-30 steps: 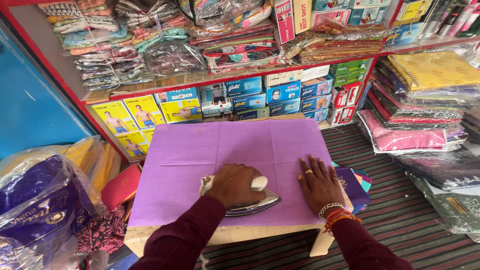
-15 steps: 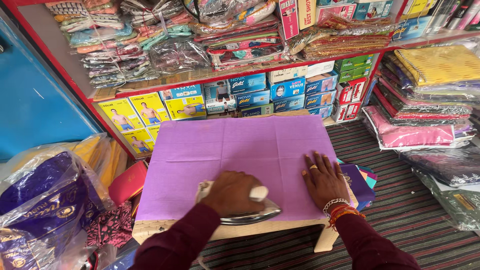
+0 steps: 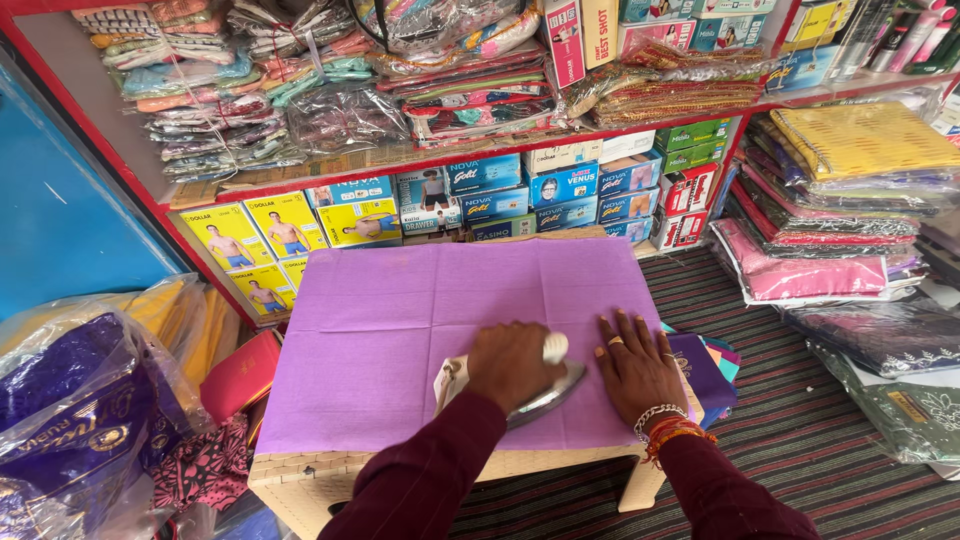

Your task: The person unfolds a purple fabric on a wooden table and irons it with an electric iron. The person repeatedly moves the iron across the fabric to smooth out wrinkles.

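Small cloth shop: red shelves (image 3: 420, 160) w/ bagged fabrics up top, rows of flat boxes (image 3: 520, 190) below, striped mat (image 3: 800, 440) on the floor. In front of me a low cream wicker table (image 3: 300, 480), its top covered edge to edge by a purple cloth (image 3: 400, 320).

My left hand (image 3: 512, 365) is wrapped tight round the handle of a metal iron (image 3: 545, 395); the iron sits flat on the cloth near the table's front edge, a bit right of centre, white handle end poking out past my knuckles. My right hand (image 3: 635, 365) lies palm down, fingers spread wide, holding nothing, pressing the cloth at the front right corner, just beside the iron. Folded coloured fabrics (image 3: 715, 360) stick out by the table's right edge. Plastic-wrapped purple bundle (image 3: 60, 400) sits left of the table.
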